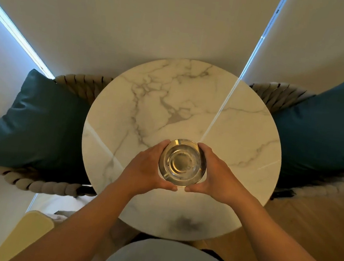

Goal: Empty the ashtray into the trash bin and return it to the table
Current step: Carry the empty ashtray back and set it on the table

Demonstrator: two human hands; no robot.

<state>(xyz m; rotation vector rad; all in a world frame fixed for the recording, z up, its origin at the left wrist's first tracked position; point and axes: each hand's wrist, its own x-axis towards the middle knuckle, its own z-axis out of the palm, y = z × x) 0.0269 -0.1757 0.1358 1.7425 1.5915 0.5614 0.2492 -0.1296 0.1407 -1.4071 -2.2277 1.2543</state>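
Note:
A round metal ashtray (182, 163) is over the middle of a round white marble table (170, 99). My left hand (146, 166) cups its left side and my right hand (215, 173) cups its right side, thumbs almost meeting at the near rim. The bowl looks shiny, with only a few dark specks inside. Whether the ashtray rests on the tabletop or is held just above it, I cannot tell. No trash bin is in view.
A rope-woven chair with a teal cushion (36, 123) stands left of the table, and another with a teal cushion (323, 137) stands right. Pale window blinds (159, 19) hang behind. Wooden floor (318, 226) shows at the right, and a pale yellow object (22, 233) at the lower left.

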